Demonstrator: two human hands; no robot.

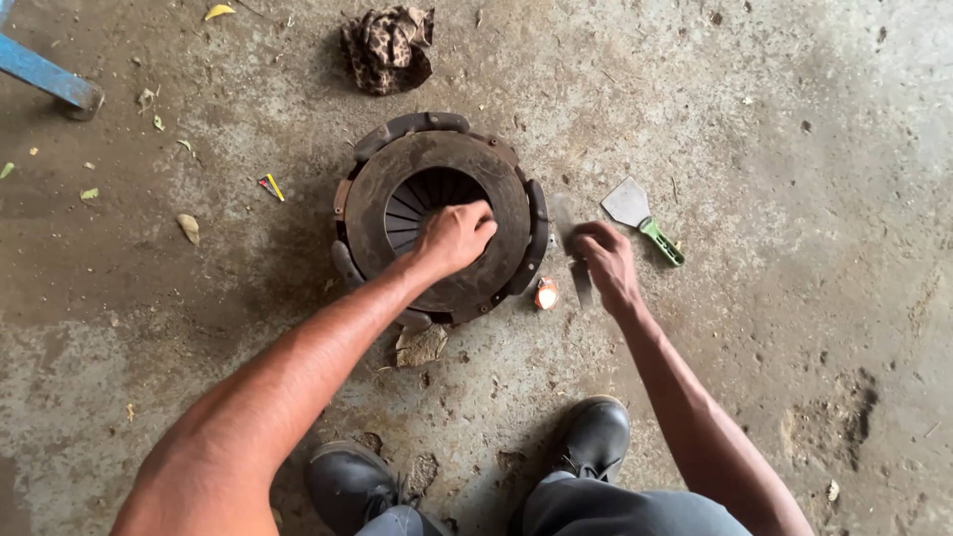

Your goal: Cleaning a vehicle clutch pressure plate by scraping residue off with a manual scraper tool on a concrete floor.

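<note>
A round rusty clutch pressure plate (437, 213) lies flat on the concrete floor, its slotted spring fingers showing in the middle hole. My left hand (457, 236) rests on the plate's inner rim, fingers curled over the edge. To the right of the plate, my right hand (606, 260) is closed on a long flat blade or file (568, 233) that looks blurred. A scraper with a green handle (643, 216) lies just beyond my right hand.
A small orange-and-white object (546, 293) lies between the plate and my right hand. A spotted rag (387, 48) sits at the top. A blue metal leg (45, 77) crosses the upper left corner. My two black shoes (594, 435) stand below. Dry leaves are scattered at left.
</note>
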